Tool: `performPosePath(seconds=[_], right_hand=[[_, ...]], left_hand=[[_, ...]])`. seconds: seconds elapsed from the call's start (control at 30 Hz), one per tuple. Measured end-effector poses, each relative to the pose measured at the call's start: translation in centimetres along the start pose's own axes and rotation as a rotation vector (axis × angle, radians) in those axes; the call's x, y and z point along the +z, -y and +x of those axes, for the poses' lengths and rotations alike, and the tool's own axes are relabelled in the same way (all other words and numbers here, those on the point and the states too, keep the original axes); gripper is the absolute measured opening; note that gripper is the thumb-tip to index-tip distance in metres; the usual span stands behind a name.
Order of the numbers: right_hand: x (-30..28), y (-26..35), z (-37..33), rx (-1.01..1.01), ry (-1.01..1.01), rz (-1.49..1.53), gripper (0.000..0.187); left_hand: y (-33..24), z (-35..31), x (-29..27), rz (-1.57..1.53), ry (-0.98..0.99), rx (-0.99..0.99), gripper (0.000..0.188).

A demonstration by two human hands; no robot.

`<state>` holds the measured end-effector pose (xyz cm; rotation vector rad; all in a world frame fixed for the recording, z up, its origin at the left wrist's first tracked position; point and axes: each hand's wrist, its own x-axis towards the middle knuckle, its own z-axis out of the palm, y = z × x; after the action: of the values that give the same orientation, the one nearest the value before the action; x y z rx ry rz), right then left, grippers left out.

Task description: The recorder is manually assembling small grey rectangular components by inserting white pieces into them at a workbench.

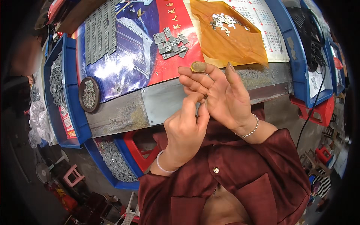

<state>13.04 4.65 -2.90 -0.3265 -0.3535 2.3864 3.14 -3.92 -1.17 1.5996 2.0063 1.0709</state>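
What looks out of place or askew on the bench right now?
Nothing looks spilled or damaged. The small grey square parts lie in a loose jumble on the red and blue poster, and tiny pieces are scattered on the orange sheet. The left hand and right hand meet above the grey metal plate.

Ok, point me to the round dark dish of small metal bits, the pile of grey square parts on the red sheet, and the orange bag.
round dark dish (81,98), head view, left rim.
grey square parts (171,44), head view, middle of the pile.
orange bag (240,47), head view, bare lower part.
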Motion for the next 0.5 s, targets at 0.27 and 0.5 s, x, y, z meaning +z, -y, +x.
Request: performPosePath(seconds=[0.27, 0.5], right_hand=[[-0.07, -0.54, -0.33, -0.046, 0.082, -0.092, 0.053], [-0.12, -0.02, -0.51, -0.031, 0.031, -0.148, 0.042]], left_hand=[[0.27, 0.73, -0.75, -0.031, 0.107, -0.058, 0.018], [0.5, 0.6, -0.91, -0.191, 0.061, -0.159, 0.013]])
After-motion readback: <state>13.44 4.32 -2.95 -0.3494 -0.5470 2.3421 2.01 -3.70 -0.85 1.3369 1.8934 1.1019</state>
